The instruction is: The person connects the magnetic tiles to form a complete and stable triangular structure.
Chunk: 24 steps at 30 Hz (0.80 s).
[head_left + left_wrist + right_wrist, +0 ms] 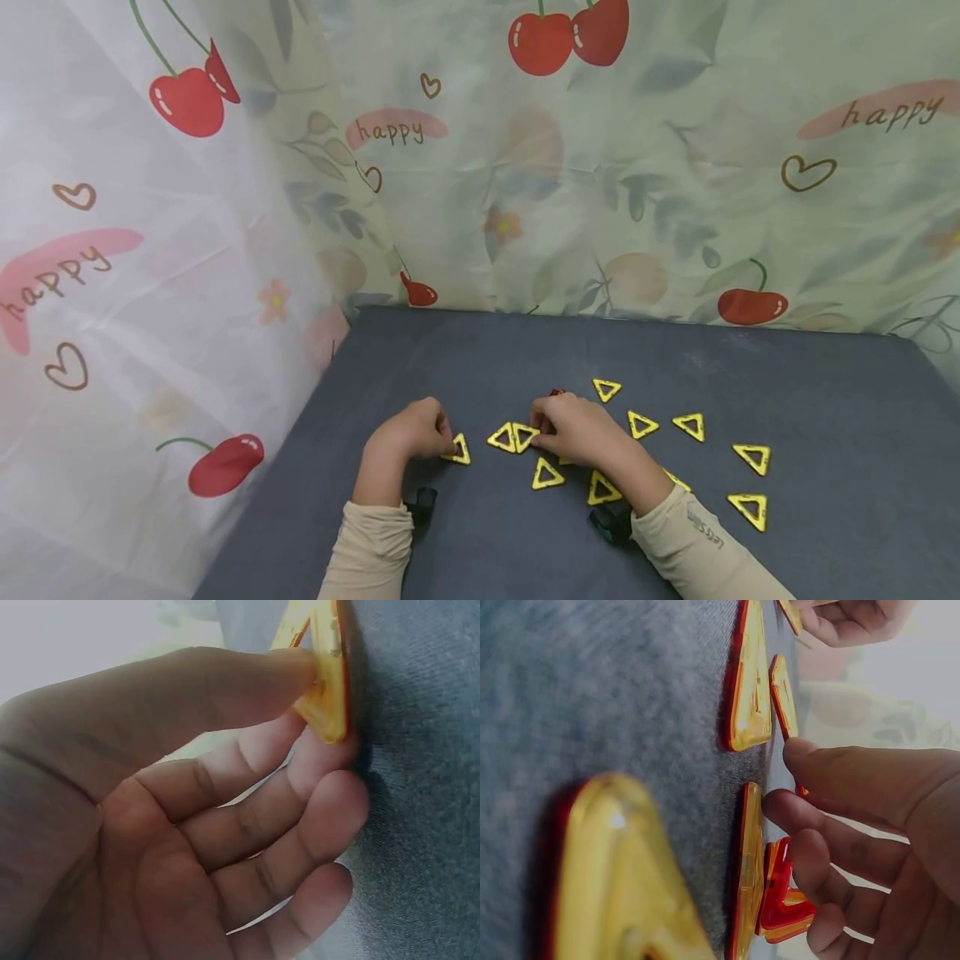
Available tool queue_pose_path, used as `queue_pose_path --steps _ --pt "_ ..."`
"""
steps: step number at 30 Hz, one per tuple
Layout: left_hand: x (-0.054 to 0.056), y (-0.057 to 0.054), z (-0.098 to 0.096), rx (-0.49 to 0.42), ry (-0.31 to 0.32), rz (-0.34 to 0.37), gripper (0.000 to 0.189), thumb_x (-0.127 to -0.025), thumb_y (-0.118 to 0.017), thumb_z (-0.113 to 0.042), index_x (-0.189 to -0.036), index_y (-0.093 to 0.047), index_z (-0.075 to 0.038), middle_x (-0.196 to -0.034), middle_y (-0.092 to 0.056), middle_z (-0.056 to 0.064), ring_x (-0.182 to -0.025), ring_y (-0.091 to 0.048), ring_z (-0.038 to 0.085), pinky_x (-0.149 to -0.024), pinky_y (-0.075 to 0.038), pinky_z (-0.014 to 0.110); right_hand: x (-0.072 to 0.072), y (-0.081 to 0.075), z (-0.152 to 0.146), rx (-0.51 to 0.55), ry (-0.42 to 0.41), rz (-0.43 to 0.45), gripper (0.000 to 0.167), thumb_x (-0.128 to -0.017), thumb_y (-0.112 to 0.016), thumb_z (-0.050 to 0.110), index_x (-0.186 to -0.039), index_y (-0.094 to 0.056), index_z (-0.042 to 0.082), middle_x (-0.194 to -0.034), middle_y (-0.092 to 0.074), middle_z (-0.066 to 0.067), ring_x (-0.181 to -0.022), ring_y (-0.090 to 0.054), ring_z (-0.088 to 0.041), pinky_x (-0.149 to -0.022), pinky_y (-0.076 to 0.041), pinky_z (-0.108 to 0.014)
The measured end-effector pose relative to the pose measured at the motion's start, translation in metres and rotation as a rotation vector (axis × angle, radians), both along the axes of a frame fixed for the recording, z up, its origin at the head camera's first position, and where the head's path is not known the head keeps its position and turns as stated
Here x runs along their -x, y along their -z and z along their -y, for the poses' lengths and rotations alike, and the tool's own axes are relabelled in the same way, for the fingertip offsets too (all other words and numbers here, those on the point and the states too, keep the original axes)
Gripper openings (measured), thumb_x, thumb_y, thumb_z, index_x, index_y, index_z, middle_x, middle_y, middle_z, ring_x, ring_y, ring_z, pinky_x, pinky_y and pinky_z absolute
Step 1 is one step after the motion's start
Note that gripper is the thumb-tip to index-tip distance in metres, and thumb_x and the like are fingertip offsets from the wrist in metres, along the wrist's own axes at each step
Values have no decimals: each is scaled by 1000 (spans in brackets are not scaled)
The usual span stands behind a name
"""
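Note:
At the left of the grey table my left hand (408,433) pinches a yellow triangular tile (466,451) with an open centre. The left wrist view shows the thumb pressed over this tile (331,694), fingers curled behind it. Two more yellow triangles lie edge to edge: a left one (511,437) and a right one (517,440). The right one's tip is between the thumb and forefinger of my right hand (581,429). Behind that hand's fingers, a red triangular piece (780,889) is partly hidden in the right wrist view.
Several loose yellow triangles lie around my right hand, including one in front (548,483), one beside the forearm (603,500) and one at the far right (763,512). A patterned curtain (465,192) hangs behind the table (840,400) and along its left side.

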<state>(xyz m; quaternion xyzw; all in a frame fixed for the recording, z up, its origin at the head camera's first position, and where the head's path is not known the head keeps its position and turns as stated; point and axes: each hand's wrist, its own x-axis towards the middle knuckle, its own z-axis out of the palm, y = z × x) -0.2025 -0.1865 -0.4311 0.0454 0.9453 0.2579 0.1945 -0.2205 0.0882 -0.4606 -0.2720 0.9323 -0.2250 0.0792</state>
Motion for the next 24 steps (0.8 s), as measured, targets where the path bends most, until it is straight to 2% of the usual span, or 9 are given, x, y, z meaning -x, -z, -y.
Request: queue_pose_path --steps 6,10,16,24 --pt "1 0 1 -28 -3 -26 13 -88 -78 -9 -78 -71 -8 -76 -66 3 -66 -56 17 -59 -44 30 0 0 -1 31 -8 -16 12 -92 -85 24 -100 -77 19 -82 -69 12 -69 -60 -2 -64 -51 -29" --pt "3 2 0 -47 -8 -51 10 -91 -77 -9 -84 -69 -8 -80 -65 4 -69 -58 18 -61 -45 31 1 0 -1 47 -6 -4 11 -93 -85 23 -101 -78 19 -84 -70 12 -72 -62 -2 -67 -53 -31" --pt "10 9 -1 -137 31 -149 4 -96 -73 -6 -94 -69 -6 -81 -64 5 -69 -58 17 -63 -47 31 1 0 0 64 -8 -2 8 -94 -83 21 -100 -78 21 -88 -71 10 -73 -61 -3 -68 -52 -31" --pt "15 18 -4 -219 58 -238 4 -98 -73 -8 -95 -71 -6 -81 -66 3 -69 -59 15 -64 -49 31 1 0 3 74 -13 -23 6 -95 -81 20 -100 -78 21 -89 -70 11 -71 -58 -3 -66 -50 -30"
